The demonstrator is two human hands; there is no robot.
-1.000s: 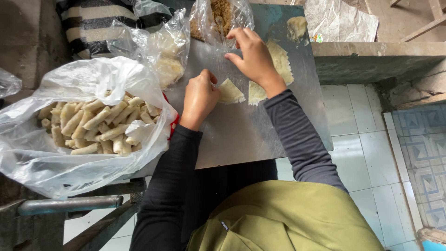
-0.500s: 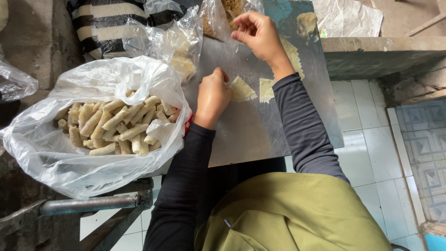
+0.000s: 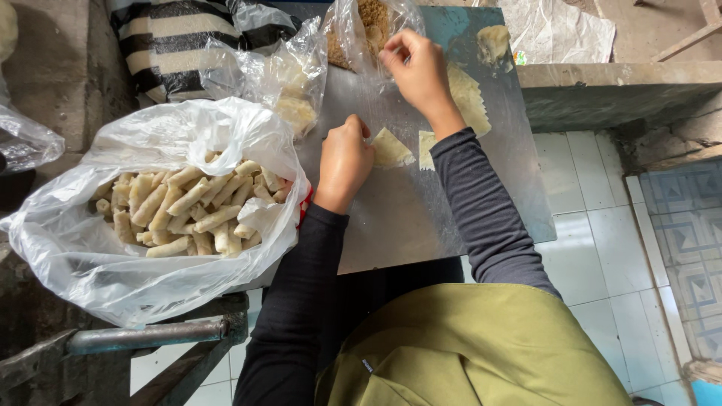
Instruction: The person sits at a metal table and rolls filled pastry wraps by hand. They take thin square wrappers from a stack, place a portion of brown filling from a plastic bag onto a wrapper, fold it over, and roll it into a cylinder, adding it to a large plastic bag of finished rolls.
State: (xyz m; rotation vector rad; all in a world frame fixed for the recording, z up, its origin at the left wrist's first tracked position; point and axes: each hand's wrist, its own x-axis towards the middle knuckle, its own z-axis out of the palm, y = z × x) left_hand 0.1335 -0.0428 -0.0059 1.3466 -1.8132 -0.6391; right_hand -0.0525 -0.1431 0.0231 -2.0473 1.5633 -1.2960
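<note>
The right hand [image 3: 421, 71] has moved off the pale stacked wrapper sheets [image 3: 468, 98] and up to the far clear plastic bag of brown filling [image 3: 370, 26]; its fingertips are pinched together at the bag's mouth, on what I cannot tell. The left hand [image 3: 344, 159] has stayed put, its grip curled and pressed on the near-left corner of the pale triangular dough wrapper [image 3: 392, 149] lying flat on the grey metal counter [image 3: 398, 225]. To the left, the white plastic bag of finished rolls [image 3: 188, 207] is unchanged. The wrapper appears laid ready for filling.
</note>
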